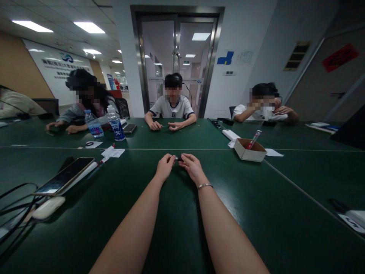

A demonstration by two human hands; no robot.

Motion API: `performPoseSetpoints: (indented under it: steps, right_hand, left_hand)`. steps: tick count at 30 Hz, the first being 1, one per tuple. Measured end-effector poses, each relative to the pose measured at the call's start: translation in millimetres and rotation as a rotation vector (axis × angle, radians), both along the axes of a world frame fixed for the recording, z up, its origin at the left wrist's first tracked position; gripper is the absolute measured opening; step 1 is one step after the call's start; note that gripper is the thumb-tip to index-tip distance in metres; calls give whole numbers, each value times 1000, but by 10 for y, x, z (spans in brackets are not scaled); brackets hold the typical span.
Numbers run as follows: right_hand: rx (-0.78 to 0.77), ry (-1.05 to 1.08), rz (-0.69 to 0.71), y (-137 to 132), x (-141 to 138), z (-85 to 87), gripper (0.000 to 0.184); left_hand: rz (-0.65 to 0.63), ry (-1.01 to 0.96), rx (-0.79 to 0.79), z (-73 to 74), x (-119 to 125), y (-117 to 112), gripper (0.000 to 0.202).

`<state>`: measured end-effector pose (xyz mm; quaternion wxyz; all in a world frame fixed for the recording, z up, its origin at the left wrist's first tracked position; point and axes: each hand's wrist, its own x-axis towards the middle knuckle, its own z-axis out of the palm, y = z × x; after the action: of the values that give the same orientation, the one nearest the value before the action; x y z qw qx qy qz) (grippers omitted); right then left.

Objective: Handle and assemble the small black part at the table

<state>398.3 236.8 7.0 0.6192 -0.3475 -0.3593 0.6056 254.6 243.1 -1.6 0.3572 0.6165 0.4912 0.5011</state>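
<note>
Both my hands meet at the middle of the dark green table (182,213). My left hand (164,166) and my right hand (191,166) each pinch an end of a small dark object (178,158) held between the fingertips just above the tabletop. It is too small to name. A thin bracelet (205,185) circles my right wrist. Both forearms stretch straight out from me.
A phone (65,176), a white device (48,207) and black cables (11,213) lie at my left. An open cardboard box (249,150) with a red pen stands to the right. Two water bottles (116,124) and paper slips (113,153) sit further back. Three people sit across the table.
</note>
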Motion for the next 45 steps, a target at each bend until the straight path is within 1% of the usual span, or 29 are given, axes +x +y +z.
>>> performPoseSetpoints:
  steps: [4, 10, 14, 18, 21, 25, 29, 37, 42, 45]
  right_hand:
    - [-10, 8, -9, 17, 4, -12, 32]
    - [11, 27, 6, 25, 2, -33, 36]
    - [25, 31, 27, 20, 3, -33, 37]
    - [59, 36, 53, -4, 9, -14, 38]
    - [101, 37, 81, -28, 2, 5, 39]
    - [118, 20, 94, -52, -23, 31, 41]
    - [113, 0, 128, -68, -51, 47, 43]
    - [130, 15, 160, -83, -91, 48, 43]
    - [145, 21, 177, -102, -106, 75, 44]
    - [138, 16, 165, -103, -107, 75, 43]
  left_hand:
    - [-18, -23, 68, 2, -1, -1, 18]
    - [-11, -21, 143, 3, -1, 6, 11]
    - [-3, -29, 202, 25, -4, -9, 14]
    - [15, 17, 278, 55, -10, -35, 16]
    - [52, 9, 215, 68, -16, -51, 17]
    - [119, 13, 93, 73, -23, -72, 33]
    - [208, 61, 47, 89, -21, -94, 43]
    - [286, 164, -66, 181, -6, -139, 46]
    - [298, 134, -112, 203, -5, -160, 48]
    - [292, 109, -100, 198, -3, -166, 48]
